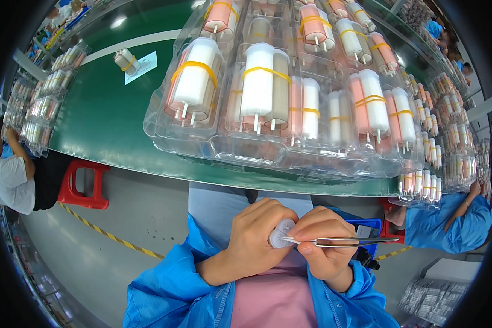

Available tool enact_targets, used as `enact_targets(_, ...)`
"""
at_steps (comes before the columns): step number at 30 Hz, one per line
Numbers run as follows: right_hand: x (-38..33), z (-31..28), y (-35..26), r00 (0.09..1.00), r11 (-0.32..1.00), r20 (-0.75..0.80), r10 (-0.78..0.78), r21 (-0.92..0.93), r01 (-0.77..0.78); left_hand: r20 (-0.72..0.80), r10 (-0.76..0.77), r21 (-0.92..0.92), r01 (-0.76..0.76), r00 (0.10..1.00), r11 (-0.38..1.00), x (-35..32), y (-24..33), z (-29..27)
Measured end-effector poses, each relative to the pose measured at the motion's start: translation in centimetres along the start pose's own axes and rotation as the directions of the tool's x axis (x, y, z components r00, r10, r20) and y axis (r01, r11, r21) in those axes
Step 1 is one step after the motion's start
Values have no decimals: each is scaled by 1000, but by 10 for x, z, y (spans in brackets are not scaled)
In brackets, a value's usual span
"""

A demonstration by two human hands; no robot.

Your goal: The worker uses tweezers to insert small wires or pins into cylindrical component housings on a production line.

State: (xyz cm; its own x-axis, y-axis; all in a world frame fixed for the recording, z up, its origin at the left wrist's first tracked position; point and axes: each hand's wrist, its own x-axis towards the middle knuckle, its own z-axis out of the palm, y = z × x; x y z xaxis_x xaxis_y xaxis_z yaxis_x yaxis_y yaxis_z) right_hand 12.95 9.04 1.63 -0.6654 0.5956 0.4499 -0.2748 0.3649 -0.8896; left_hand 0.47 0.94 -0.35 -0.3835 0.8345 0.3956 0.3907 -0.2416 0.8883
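Observation:
My left hand (254, 235) is closed around a small part whose round, pale, translucent end (279, 234) faces my right hand; the rest of it is hidden in my fingers. Metal tweezers (361, 241) lie between the thumb and fingers of my right hand (325, 249). Their tips touch or almost touch the round end, and whether they grip anything is too small to tell. Both hands are held in front of my chest, below the table edge.
On the green table (109, 120), stacked clear plastic trays (246, 150) hold white, pink and grey cylinders in yellow rubber bands. One bundle (127, 61) stands beside a paper slip (142, 68). Co-workers sit at both sides, near a red stool (85, 186) and a blue crate (369, 227).

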Motion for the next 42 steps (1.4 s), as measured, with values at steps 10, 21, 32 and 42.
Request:
enact_targets(10,-1,1,1,1000,1000,-14,4,10,-3,6,-13,1,13,1000,1000,0,0,0)
enact_targets(21,2,2,2,1000,999,20,-8,-42,9,9,-27,26,27,1000,999,-3,-2,0)
enact_targets(32,9,6,-5,997,979,70,-42,-194,55,18,-50,142,47,999,989,-5,0,-2)
enact_targets(42,8,-3,-9,995,997,-59,76,-7,-77,15,175,406,-166,984,899,1,2,-14)
